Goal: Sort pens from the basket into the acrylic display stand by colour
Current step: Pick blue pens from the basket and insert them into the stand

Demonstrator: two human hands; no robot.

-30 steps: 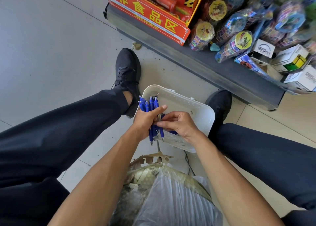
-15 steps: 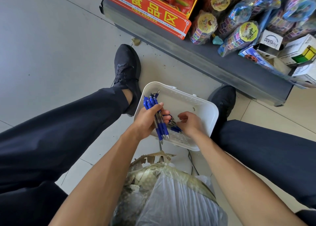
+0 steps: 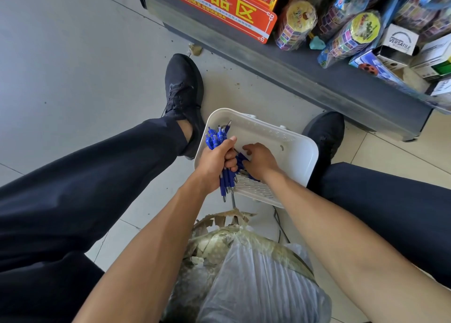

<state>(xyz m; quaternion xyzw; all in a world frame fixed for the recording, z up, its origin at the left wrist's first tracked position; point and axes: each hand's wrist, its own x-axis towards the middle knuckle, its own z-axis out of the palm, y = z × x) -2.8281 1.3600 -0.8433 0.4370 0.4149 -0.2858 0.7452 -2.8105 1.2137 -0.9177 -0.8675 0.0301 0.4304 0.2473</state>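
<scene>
Left hand (image 3: pixel 214 161) grips bundle of blue click pens (image 3: pixel 219 139) over left edge of white perforated plastic basket (image 3: pixel 288 137). Right hand (image 3: pixel 260 161), beside bundle a second ago, now reaches into basket, fingers curled round more blue pens near its front edge. Gathering continues; acrylic stand not visible.

White plastic basket (image 3: pixel 292 149) with slotted walls, lying on the floor between two shoes. Bunch of blue pens (image 3: pixel 217 138) held upright over its left rim; more blue pens (image 3: pixel 240 161) inside.

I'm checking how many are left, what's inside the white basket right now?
A few blue pens lie under the right hand inside the white basket; the hand hides their count. The left hand grips a blue bundle.
</scene>
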